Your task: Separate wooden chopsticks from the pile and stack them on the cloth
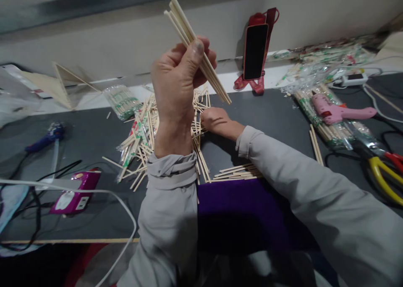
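My left hand (174, 79) is raised above the table, closed round a small bundle of wooden chopsticks (181, 20) that slants from upper left to lower right. Behind and below it spreads a loose heap of chopsticks (143, 146), some still in plastic wrappers. At the heap's right edge my right hand (218, 121) reaches in with curled fingers. Its fingertips are partly hidden, and I cannot make out what they grip. Several chopsticks (234, 173) lie side by side along the far edge of a purple cloth (226, 199), just below my right forearm.
Wrapped chopsticks (121, 102) lie at back left. On the right, a pink glue gun (341, 110) rests on more packs near yellow-handled pliers (385, 180). A phone (255, 52) stands against the wall. At left are a blue glue gun (47, 138), a magenta power strip (75, 192) and cables.
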A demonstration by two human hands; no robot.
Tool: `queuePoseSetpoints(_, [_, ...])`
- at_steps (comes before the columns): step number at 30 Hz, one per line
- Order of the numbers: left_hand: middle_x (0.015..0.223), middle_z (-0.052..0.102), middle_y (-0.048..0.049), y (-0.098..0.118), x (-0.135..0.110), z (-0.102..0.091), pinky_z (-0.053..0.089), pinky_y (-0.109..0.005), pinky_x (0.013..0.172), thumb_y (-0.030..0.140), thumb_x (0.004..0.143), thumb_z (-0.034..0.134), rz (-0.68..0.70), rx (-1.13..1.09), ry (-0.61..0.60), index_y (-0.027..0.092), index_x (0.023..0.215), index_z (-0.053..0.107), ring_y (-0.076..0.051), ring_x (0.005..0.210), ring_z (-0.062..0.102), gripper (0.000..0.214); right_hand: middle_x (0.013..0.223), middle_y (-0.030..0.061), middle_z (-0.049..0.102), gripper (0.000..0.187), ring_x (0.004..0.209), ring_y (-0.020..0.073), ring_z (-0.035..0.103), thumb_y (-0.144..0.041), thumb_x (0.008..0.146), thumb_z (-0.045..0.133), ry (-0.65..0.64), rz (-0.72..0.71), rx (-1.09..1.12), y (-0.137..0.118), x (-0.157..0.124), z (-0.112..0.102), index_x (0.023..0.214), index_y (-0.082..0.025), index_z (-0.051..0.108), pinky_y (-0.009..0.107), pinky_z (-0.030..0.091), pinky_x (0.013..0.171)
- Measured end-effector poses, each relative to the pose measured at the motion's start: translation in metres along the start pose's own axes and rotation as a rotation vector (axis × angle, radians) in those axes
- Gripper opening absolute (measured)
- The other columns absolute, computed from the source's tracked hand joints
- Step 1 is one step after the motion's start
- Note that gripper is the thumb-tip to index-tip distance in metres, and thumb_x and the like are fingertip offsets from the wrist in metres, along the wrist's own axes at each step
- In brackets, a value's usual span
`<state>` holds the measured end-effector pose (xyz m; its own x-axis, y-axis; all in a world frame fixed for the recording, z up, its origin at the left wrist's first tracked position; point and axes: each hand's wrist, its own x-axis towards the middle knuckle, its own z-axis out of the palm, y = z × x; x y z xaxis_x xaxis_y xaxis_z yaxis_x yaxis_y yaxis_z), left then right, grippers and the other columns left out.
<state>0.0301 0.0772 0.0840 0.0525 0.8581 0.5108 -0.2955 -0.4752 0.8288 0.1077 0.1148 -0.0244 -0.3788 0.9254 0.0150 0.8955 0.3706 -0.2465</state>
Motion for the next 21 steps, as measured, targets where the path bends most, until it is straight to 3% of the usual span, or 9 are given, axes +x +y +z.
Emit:
queuePoseSetpoints(4, [0.077, 0.068, -0.0013, 0.000, 0.001, 0.001, 0.057, -0.034, 0.080, 0.021, 0.089, 0.060, -0.021, 0.025, 0.007, 0.018, 0.083, 0.068, -0.014, 0.077, 0.068, 0.010, 0.103, 0.0185, 0.071, 0.029, 0.096, 0.0246, 0.066, -0.021, 0.085, 0.052, -0.016, -0.054, -0.051, -0.006, 0.004, -0.003, 0.101, -0.010, 0.073, 0.027, 0.048, 0.077])
queuePoseSetpoints(7, [0.078, 0.068, -0.0010, 0.001, -0.001, 0.002, 0.057, -0.034, 0.081, 0.023, 0.088, 0.061, -0.023, 0.021, 0.002, 0.018, 0.084, 0.068, -0.014, 0.078, 0.067, 0.009, 0.099, 0.0164, 0.072, 0.025, 0.091, 0.0242, 0.067, -0.020, 0.080, 0.058, -0.074, -0.030, -0.100, 0.001, -0.007, -0.012, 0.097, -0.012, 0.074, 0.027, 0.048, 0.072])
queuePoseSetpoints(10, [0.080, 0.068, -0.0040, 0.001, -0.002, 0.003, 0.057, -0.035, 0.080, 0.027, 0.087, 0.064, -0.007, 0.018, -0.017, 0.017, 0.085, 0.069, -0.016, 0.079, 0.068, 0.011, 0.094, 0.0132, 0.073, 0.022, 0.088, 0.0233, 0.068, -0.017, 0.078, 0.057, -0.094, 0.038, -0.158, 0.021, -0.037, -0.022, 0.093, -0.015, 0.074, 0.027, 0.048, 0.069])
queuePoseSetpoints(14, [0.079, 0.069, -0.0027, -0.003, -0.001, 0.005, 0.058, -0.035, 0.078, 0.023, 0.087, 0.064, -0.007, 0.036, -0.006, 0.019, 0.083, 0.070, -0.016, 0.077, 0.068, 0.008, 0.089, 0.0189, 0.072, 0.022, 0.081, 0.0277, 0.069, -0.017, 0.076, 0.057, -0.127, 0.177, -0.239, 0.055, -0.095, -0.034, 0.089, -0.012, 0.074, 0.031, 0.046, 0.064])
queuePoseSetpoints(18, [0.077, 0.070, -0.0008, -0.015, 0.001, 0.011, 0.058, -0.032, 0.076, 0.021, 0.086, 0.063, -0.020, 0.033, -0.022, 0.022, 0.081, 0.070, -0.014, 0.075, 0.067, 0.010, 0.082, 0.0162, 0.072, 0.024, 0.073, 0.0245, 0.067, -0.018, 0.075, 0.055, -0.125, 0.281, -0.176, 0.082, -0.144, -0.038, 0.089, -0.014, 0.074, 0.030, 0.041, 0.061])
queuePoseSetpoints(21, [0.075, 0.070, -0.0009, -0.029, -0.001, 0.018, 0.058, -0.031, 0.074, 0.023, 0.084, 0.064, -0.098, 0.042, -0.026, 0.022, 0.079, 0.070, -0.014, 0.073, 0.067, 0.008, 0.080, 0.0119, 0.072, 0.029, 0.071, 0.0219, 0.066, -0.017, 0.073, 0.055, -0.139, 0.277, -0.105, 0.096, -0.161, -0.037, 0.095, -0.017, 0.074, 0.028, 0.039, 0.059])
